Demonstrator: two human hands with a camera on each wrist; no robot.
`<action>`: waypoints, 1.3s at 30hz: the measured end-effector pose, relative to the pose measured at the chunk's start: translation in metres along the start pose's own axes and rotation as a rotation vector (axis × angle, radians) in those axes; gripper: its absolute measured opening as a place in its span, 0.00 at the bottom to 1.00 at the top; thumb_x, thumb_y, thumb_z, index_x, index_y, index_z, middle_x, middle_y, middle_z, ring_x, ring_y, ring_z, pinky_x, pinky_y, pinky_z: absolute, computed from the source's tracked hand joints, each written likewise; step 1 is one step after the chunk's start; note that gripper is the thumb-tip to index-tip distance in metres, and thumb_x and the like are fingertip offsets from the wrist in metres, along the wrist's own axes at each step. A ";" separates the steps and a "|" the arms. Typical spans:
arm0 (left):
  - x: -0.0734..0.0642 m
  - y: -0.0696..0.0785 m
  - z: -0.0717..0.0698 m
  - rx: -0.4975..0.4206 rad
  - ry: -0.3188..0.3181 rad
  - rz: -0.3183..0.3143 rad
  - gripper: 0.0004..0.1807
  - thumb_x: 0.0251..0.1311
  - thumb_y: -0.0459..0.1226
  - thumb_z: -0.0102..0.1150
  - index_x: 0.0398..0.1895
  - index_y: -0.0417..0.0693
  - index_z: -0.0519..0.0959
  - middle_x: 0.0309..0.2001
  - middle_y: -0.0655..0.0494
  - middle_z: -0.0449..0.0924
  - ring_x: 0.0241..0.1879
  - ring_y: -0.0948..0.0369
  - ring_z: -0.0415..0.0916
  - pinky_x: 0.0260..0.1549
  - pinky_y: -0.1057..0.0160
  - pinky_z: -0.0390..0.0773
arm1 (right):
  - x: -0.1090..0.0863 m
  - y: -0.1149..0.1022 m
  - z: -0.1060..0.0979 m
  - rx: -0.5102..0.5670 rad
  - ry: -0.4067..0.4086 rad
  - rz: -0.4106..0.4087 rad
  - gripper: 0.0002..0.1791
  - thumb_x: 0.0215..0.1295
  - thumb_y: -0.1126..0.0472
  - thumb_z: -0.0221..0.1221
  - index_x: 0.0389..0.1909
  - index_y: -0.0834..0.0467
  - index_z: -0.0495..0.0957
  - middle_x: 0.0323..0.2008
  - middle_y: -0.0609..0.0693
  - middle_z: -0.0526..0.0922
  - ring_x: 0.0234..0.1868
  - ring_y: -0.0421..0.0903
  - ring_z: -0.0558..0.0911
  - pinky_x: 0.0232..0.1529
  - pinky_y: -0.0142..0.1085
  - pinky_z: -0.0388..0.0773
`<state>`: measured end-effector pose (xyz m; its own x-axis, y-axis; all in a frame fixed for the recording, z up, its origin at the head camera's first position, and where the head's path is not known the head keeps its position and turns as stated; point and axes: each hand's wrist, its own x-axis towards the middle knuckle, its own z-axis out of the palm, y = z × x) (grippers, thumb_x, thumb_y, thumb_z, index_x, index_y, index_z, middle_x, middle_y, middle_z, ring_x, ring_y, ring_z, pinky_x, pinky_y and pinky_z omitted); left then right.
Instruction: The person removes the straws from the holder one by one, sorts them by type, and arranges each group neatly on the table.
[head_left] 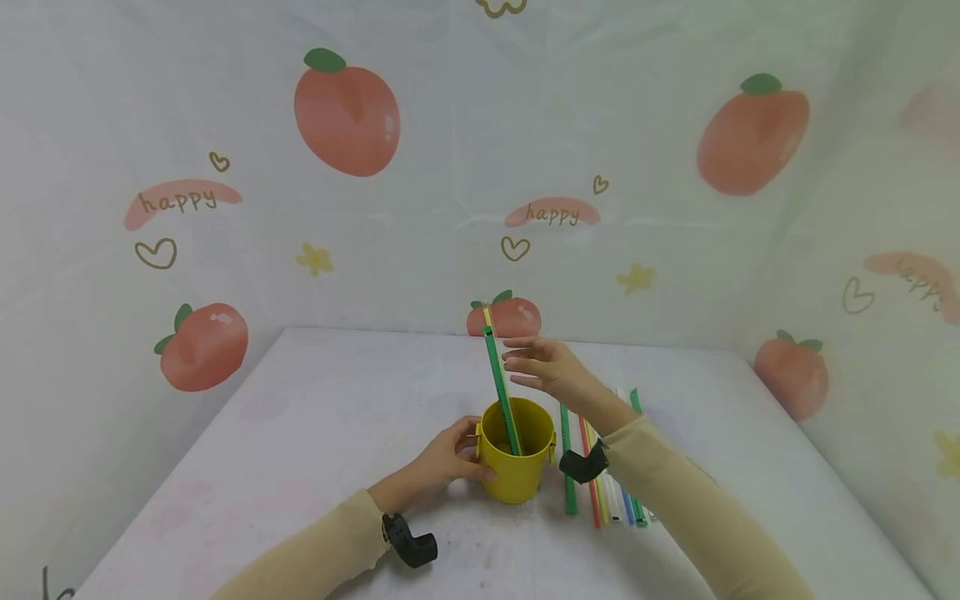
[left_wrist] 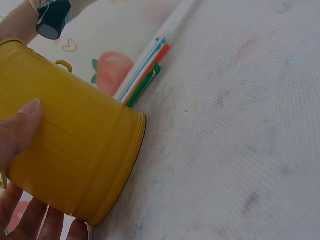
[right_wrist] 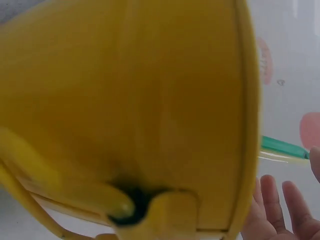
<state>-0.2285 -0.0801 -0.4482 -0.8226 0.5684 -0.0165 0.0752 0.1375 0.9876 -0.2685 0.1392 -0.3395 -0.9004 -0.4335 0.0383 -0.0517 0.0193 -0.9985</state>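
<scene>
A small yellow metal bucket [head_left: 513, 479] stands upright on the table. My left hand [head_left: 444, 458] grips its left side, thumb [left_wrist: 20, 130] on the near wall and fingers underneath in the left wrist view. Inside it lean a long thin green strip [head_left: 497, 371] and a pale yellow strip [head_left: 487, 315], both sticking out above the rim. My right hand [head_left: 553, 368] hovers just right of their upper parts, fingers extended and apart, holding nothing. The bucket [right_wrist: 150, 100] fills much of the right wrist view, with the fingers [right_wrist: 272, 205] beyond its rim.
To the right of the bucket, several long strips in green, red [head_left: 588, 467], yellow, white and blue lie side by side, partly hidden under my right forearm. A white table [head_left: 315, 392] carries everything, with a printed white curtain [head_left: 450, 125] behind and at the sides.
</scene>
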 end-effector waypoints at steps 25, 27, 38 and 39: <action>0.001 0.000 0.000 -0.020 -0.010 0.006 0.36 0.48 0.36 0.69 0.61 0.47 0.64 0.60 0.52 0.67 0.60 0.52 0.64 0.61 0.45 0.61 | 0.010 -0.004 0.007 -0.093 -0.043 0.093 0.21 0.62 0.71 0.54 0.57 0.69 0.66 0.45 0.59 0.74 0.41 0.44 0.80 0.49 0.42 0.77; 0.000 0.000 0.000 -0.022 -0.010 0.007 0.36 0.47 0.35 0.69 0.61 0.47 0.64 0.60 0.52 0.67 0.61 0.52 0.64 0.61 0.45 0.61 | 0.010 -0.004 0.007 -0.108 -0.041 0.094 0.21 0.62 0.71 0.55 0.56 0.69 0.66 0.44 0.58 0.75 0.40 0.44 0.80 0.49 0.43 0.77; -0.003 0.005 0.002 -0.019 0.001 -0.012 0.36 0.48 0.34 0.68 0.62 0.47 0.63 0.61 0.52 0.66 0.62 0.50 0.62 0.60 0.44 0.60 | 0.007 -0.009 0.006 -0.121 -0.012 0.090 0.19 0.62 0.70 0.56 0.54 0.68 0.67 0.43 0.58 0.73 0.40 0.47 0.80 0.46 0.43 0.78; -0.003 0.005 0.002 -0.017 0.003 -0.013 0.36 0.48 0.34 0.68 0.62 0.48 0.64 0.61 0.52 0.66 0.62 0.50 0.62 0.60 0.45 0.60 | 0.007 -0.009 0.005 -0.124 -0.010 0.089 0.20 0.62 0.70 0.56 0.54 0.67 0.66 0.43 0.58 0.72 0.41 0.48 0.80 0.46 0.43 0.78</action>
<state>-0.2246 -0.0791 -0.4434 -0.8251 0.5642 -0.0291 0.0549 0.1313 0.9898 -0.2723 0.1315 -0.3306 -0.8993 -0.4344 -0.0511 -0.0254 0.1685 -0.9854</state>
